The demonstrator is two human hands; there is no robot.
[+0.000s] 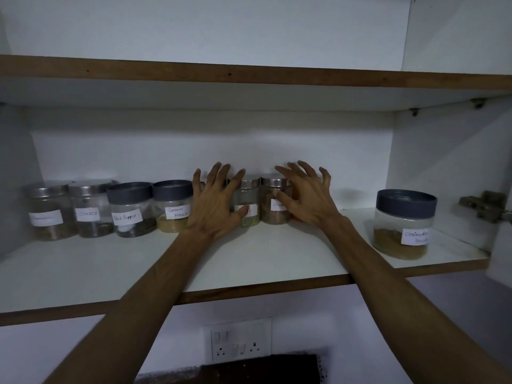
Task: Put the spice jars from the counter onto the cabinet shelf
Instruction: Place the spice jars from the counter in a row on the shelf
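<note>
Several labelled spice jars stand in a row at the back of the white cabinet shelf (249,261). From the left: a steel-lid jar (47,213), Cloves (90,210), Black Pepper (130,210) and Garam Masala (173,207). My left hand (214,202) is spread in front of a mostly hidden jar, its thumb touching a small steel-lid jar (249,200). My right hand (306,196) is spread beside the Cinnamon jar (273,212), thumb on its label, hiding something orange behind it. A larger Coriander jar (403,225) stands apart at the right. Neither hand grips a jar.
An upper shelf (249,76) hangs close above the jars. A door hinge (483,207) sits on the right cabinet wall. Below the shelf are a wall socket plate (238,342) and a dark counter edge (260,370). Bare shelf lies between Cinnamon and Coriander.
</note>
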